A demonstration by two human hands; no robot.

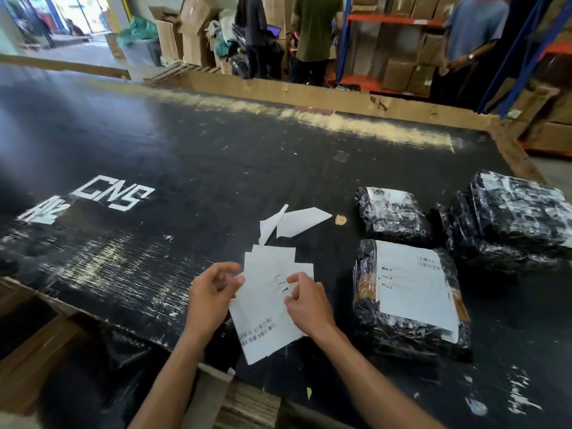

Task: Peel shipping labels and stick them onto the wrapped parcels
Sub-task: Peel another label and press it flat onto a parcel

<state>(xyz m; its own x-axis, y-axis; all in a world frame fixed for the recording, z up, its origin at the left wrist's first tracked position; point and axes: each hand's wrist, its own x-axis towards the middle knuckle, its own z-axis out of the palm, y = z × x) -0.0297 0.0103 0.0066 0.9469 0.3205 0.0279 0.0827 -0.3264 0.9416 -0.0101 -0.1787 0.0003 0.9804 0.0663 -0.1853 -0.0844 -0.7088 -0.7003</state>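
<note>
A white shipping label sheet (263, 320) with barcodes lies tilted at the near edge of the black table (154, 150), on top of more white sheets (272, 258). My left hand (210, 292) pinches its upper left edge. My right hand (306, 301) pinches the sheet near its upper right, fingers curled on the paper. To the right lies a black wrapped parcel (371, 320) with a white label (414, 286) stuck on it. Behind it sits a second wrapped parcel (393, 212), and further right a third (510, 218).
Two loose white backing papers (297, 221) lie behind the sheets. White letters "CNS" (114, 193) are painted on the table. Wooden rails border the table. Behind it stand several people, cardboard boxes and orange-and-blue shelving (387, 41).
</note>
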